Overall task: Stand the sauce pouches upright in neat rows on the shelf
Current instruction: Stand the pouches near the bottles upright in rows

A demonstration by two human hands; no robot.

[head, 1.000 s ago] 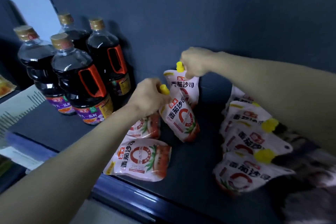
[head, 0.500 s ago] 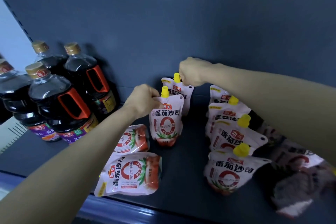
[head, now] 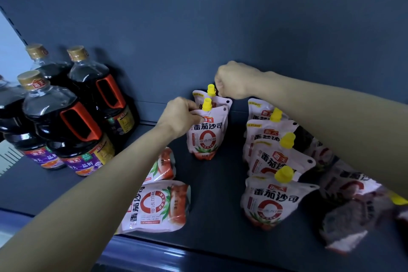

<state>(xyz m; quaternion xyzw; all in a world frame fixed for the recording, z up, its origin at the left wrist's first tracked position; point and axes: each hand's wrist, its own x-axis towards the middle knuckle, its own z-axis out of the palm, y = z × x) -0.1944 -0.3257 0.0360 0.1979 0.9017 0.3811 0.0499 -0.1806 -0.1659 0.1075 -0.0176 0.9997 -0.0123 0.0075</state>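
Note:
Two white tomato-sauce pouches with yellow caps stand one behind the other in the middle of the dark shelf (head: 212, 183). My left hand (head: 178, 116) pinches the top left corner of the front pouch (head: 206, 137). My right hand (head: 236, 81) grips the top of the rear pouch (head: 223, 100) beside its cap. On the right, several pouches stand in a row (head: 270, 201). Two pouches lie flat at the front left, the near one (head: 157, 206) and one (head: 163, 166) partly under my left forearm.
Several large dark soy sauce bottles (head: 66, 121) with orange handles stand at the left. A heap of blurred pouches (head: 348, 205) lies at the far right under my right arm. The shelf's back wall (head: 198, 40) is right behind the rear pouch; its blue front edge (head: 141, 247) runs below.
The front pouch, tilted a second ago, now stands straight in front of the rear one. Both hands stay at the pouch tops. The camera has shifted right and up.

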